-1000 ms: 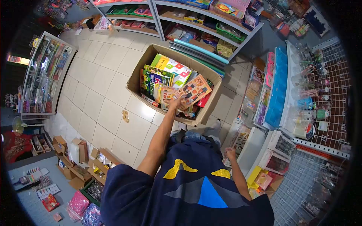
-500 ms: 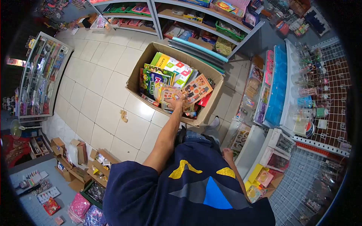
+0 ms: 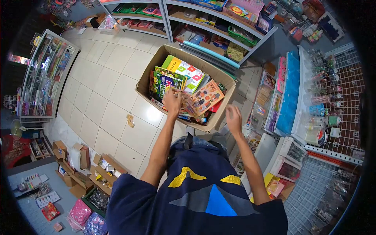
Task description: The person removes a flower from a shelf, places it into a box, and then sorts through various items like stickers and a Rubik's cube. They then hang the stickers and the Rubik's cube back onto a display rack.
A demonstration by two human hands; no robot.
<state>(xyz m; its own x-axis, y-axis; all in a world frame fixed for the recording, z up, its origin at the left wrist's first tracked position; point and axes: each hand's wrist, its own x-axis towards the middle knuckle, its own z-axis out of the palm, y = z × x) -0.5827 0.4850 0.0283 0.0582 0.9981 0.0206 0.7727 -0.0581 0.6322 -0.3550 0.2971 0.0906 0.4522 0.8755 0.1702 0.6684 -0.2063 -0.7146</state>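
A large open cardboard box [image 3: 150,74] stands on the tiled floor, packed with colourful toy and game packs. My left hand [image 3: 171,101] reaches into it and grips a flat printed pack [image 3: 185,101] near the box's front side. An orange-patterned pack [image 3: 205,97] lies just to its right. My right hand [image 3: 234,117] is raised over the box's near right corner, fingers apart, holding nothing.
Shelves [image 3: 219,19] with boxed goods stand behind the box. A blue-topped display rack [image 3: 290,90] and a wire grid of hanging items [image 3: 340,90] line the right. A glass cabinet [image 3: 43,74] is at left; small cartons [image 3: 84,164] lie at lower left.
My right hand has come up from beside my hip to the box's near right corner. My left hand shifted slightly left inside the box and now grips the pack.
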